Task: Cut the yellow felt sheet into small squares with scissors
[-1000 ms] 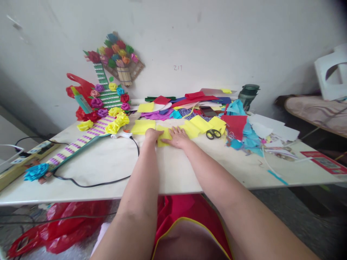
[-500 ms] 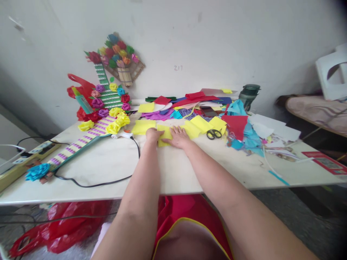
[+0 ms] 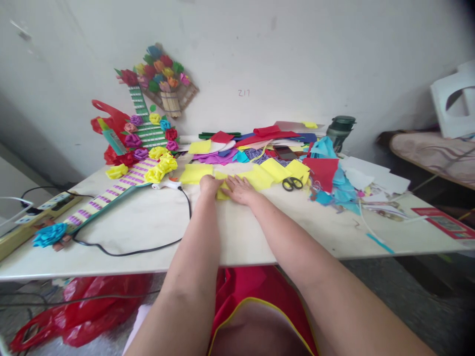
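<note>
Flat on the table lies a yellow crepe-like sheet [image 3: 222, 194], largely covered by my hands. My right hand [image 3: 240, 190] rests on it with fingers spread. At the sheet's left edge is my left hand [image 3: 210, 184], its thumb stretched onto the yellow sheet; its other fingers are foreshortened, and their grip does not show. Another yellow piece [image 3: 196, 174] lies just left of my left hand. More yellow pieces [image 3: 276, 169] stretch off to the right of my right hand, with black scissors [image 3: 293, 184] beside them.
A white glue gun [image 3: 166, 185] with a black cord lies left. Beyond it stands a flower-decorated guitar shape [image 3: 122, 185]. Stacked coloured sheets [image 3: 256, 141] line the wall. A dark bottle [image 3: 339, 132], blue scraps [image 3: 341, 190] and white paper [image 3: 382, 174] are at right.
My right hand has slid slightly left over the yellow sheet, toward my left hand, and covers more of it. My left hand has stayed in place.
</note>
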The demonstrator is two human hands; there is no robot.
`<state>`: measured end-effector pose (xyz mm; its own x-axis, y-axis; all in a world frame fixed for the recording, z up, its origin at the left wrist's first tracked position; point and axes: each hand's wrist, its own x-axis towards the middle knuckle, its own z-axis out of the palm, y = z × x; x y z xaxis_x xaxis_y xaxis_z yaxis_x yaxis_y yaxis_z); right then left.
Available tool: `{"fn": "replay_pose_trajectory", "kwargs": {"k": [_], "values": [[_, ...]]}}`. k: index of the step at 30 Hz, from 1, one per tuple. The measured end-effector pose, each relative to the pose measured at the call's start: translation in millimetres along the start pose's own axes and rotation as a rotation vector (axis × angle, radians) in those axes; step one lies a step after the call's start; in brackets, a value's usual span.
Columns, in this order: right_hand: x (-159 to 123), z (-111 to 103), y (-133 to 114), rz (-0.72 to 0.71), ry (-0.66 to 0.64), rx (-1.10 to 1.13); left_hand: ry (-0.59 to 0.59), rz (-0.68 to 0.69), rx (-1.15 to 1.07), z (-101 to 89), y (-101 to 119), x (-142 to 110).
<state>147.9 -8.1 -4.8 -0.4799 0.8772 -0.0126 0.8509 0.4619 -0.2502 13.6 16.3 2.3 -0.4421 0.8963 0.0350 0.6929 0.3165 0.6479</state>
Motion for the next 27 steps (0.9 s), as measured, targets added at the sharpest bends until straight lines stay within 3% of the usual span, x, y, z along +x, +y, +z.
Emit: {"fn": "replay_pose_trajectory", "kwargs": {"k": [9, 20, 27], "values": [[1, -7, 20, 0.093, -0.015, -0.028, -0.020, 0.036, 0.000, -4.5, 1, -6], [1, -7, 20, 0.093, -0.009, -0.040, 0.018, 0.078, 0.159, -9.0, 16, -26], [1, -6, 20, 0.085, -0.002, -0.032, -0.060, 0.073, 0.226, -13.7, 21, -30]]}}
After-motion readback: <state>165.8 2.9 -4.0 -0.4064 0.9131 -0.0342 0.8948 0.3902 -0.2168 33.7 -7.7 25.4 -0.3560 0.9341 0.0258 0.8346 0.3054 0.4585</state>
